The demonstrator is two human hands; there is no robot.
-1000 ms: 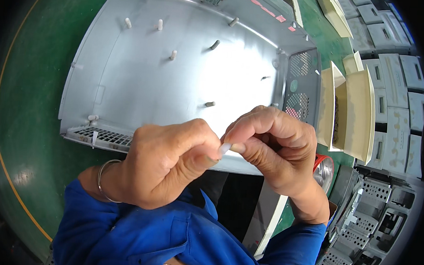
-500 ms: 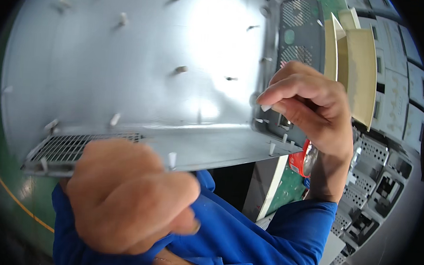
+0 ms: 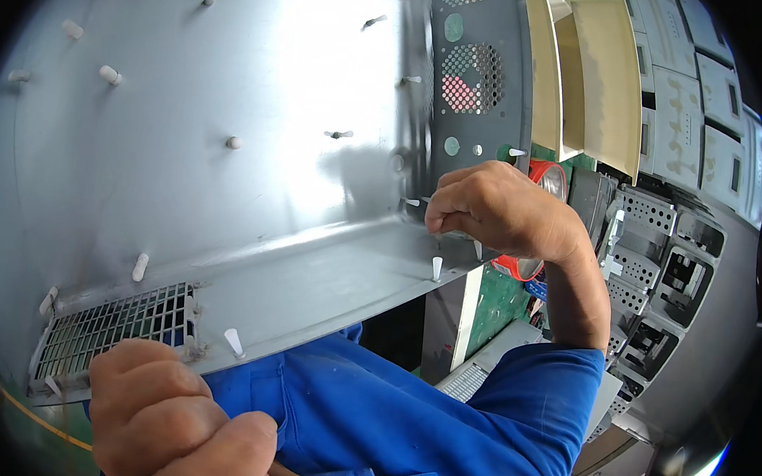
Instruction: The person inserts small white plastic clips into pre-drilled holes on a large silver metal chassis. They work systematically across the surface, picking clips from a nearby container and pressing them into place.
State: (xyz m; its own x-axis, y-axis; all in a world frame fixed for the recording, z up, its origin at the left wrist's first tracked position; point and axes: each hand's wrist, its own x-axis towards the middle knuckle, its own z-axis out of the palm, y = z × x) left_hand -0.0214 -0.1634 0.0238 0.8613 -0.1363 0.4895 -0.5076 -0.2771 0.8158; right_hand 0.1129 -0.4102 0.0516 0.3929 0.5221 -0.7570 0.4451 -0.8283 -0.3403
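In the head view, a large, shallow grey metal casing lies in front of the person. Its smooth surface has a dull sheen, with a broad white glare toward the right of its base. Short white plugs project from the base, several of them blunt and rounded. Along the casing's near wall stand paler, tapered plugs, wider at the top. A rectangular grille fills the wall's left end, and the casing's right wall carries round patches of small holes.

The hands are well apart. The right hand is at the casing's near right corner, fingers bunched together and pointing down; whether it grips anything cannot be told. The left hand, curled closed, is by the casing's grille, its contents hidden. Right of the casing are cream channels and a red-rimmed container.
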